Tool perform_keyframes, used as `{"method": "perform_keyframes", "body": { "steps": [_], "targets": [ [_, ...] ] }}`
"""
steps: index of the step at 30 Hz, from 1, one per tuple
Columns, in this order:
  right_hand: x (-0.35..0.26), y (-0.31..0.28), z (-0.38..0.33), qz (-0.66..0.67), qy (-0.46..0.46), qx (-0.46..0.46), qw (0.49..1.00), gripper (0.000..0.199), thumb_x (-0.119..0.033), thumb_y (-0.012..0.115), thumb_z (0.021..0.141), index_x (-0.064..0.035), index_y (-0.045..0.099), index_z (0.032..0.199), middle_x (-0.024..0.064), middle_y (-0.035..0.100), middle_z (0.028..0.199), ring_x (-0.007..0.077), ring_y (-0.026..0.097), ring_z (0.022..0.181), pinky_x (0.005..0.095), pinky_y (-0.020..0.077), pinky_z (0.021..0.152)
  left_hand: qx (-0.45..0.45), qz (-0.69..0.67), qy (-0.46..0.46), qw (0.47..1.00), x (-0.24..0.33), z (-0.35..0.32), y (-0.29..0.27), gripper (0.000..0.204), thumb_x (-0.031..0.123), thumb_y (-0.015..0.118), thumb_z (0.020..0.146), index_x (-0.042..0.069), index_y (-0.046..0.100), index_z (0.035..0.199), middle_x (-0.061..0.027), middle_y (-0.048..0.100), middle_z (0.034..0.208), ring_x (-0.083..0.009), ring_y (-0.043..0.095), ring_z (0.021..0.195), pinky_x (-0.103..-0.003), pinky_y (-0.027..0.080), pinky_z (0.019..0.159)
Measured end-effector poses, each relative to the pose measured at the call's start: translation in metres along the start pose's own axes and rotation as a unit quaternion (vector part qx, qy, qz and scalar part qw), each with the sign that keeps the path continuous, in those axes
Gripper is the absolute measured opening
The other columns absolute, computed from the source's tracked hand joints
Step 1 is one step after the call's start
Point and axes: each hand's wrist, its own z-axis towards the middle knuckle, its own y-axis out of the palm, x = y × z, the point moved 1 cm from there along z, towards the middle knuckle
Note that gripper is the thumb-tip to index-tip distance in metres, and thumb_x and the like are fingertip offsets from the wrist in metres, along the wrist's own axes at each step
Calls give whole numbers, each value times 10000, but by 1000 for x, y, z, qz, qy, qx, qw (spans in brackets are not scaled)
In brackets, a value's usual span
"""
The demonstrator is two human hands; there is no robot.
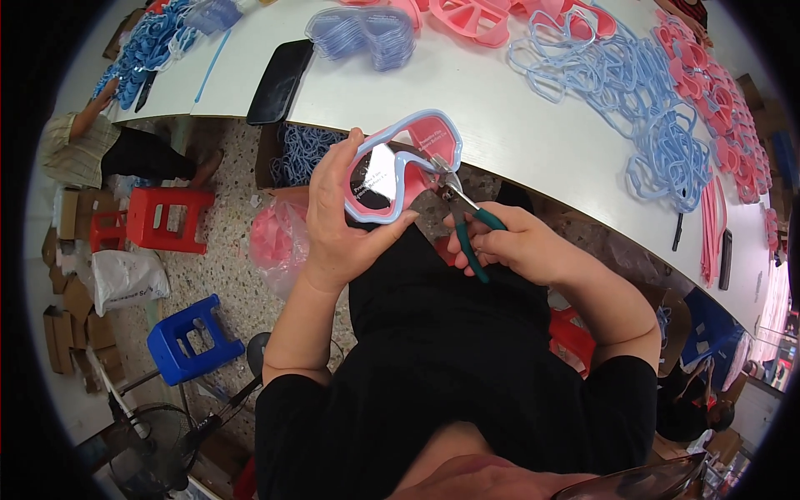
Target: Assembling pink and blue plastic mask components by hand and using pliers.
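My left hand [333, 217] grips a diving mask [402, 193] by its left side, with the thumb along the lower edge. The mask has a light blue frame, a pink skirt and a shiny lens, and it is held tilted above my lap. In my right hand [512, 242] is a pair of green-handled pliers [468, 221], with my fingers wrapped round the handles. The metal jaws meet the blue frame near the nose part. Whether they bite on it cannot be made out.
A white table [442, 92] curves ahead, bearing a black phone [281, 82], stacked clear lenses [362, 37], light blue frames [617, 83] and pink mask parts [708, 92]. Under its edge stands a box of blue pieces [307, 156]. Red [169, 218] and blue stools [196, 337] stand left; another person [92, 146] sits beyond.
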Motion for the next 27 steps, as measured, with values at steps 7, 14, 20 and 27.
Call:
{"method": "perform_keyframes", "body": {
  "steps": [7,14,20,27],
  "targets": [
    [-10,-17,-32,13,-17,-24,999,619,11,512,839,39,442,1454,199,615,1312,324,618,1220,393,481,1040,42,-213,-110,970,-3,-6,23,947,188,928,681,-40,415,1444,-232,521,1414,-306,541,1302,-397,440,1092],
    [-11,-28,-61,-214,-63,-8,975,408,-36,544,870,9,569,1275,84,649,1114,176,612,1037,351,489,919,74,-29,-24,997,13,9,46,955,184,929,681,-51,407,1446,-223,504,1437,-380,525,1298,-427,434,1081],
    [0,-44,-58,-330,-151,280,889,388,-163,629,956,23,566,1291,134,628,1086,261,625,991,373,503,840,114,-463,-250,843,4,8,45,870,105,850,808,-25,329,1492,-168,474,1462,-250,511,1319,-399,454,1094],
    [23,-93,-6,-673,-182,504,510,508,-267,707,910,1,572,1320,163,585,1171,322,586,1038,440,466,899,120,-493,-257,823,3,4,40,880,122,852,813,-11,324,1504,-168,470,1467,-249,500,1330,-400,428,1120]
  ]
}}
